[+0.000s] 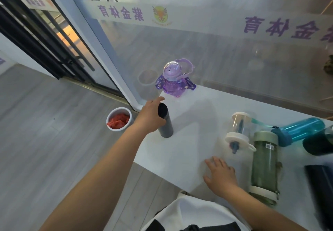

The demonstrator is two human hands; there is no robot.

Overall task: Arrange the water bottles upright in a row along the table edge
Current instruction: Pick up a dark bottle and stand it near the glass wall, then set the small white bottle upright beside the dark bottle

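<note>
A purple bottle [172, 81] with a domed lid stands upright at the white table's [189, 140] far left corner. Nearer, a dark grey flask [165, 122] stands upright by the left edge, and my left hand [150, 116] is wrapped around its upper part. My right hand [219, 175] lies flat on the table with fingers spread, holding nothing. To its right lie a clear bottle [239, 131] with a white lid, a green bottle [264, 166] and a blue bottle [299, 129], all on their sides.
A glass wall with a printed band runs behind the table. A white bucket [119, 119] with something red in it sits on the floor left of the table. A dark round object [317, 144] and a black item [320, 182] lie at the right edge.
</note>
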